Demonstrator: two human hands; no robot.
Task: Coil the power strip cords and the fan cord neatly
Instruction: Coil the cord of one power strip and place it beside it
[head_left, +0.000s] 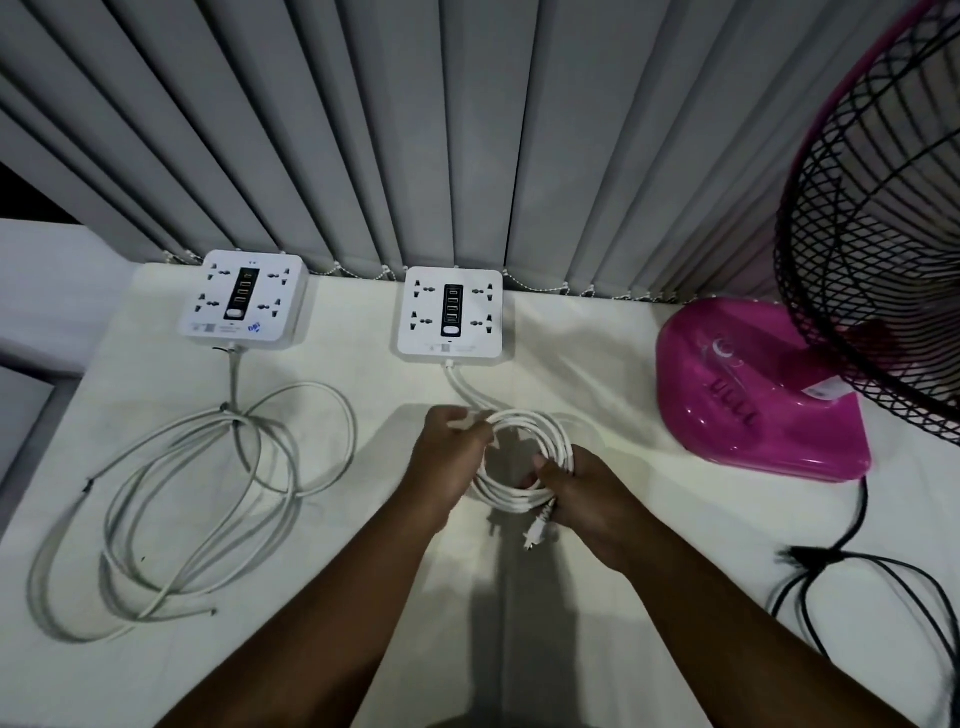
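Both hands, left hand (451, 457) and right hand (587, 499), grip the coiled white cord (524, 452).

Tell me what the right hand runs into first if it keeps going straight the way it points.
Probably the left hand, gripping the opposite side of the white cord coil that the right hand itself holds. Depth is unclear.

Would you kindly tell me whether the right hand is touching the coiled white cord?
Touching. The head view shows the right hand gripping the coiled white cord, fingers curled round it.
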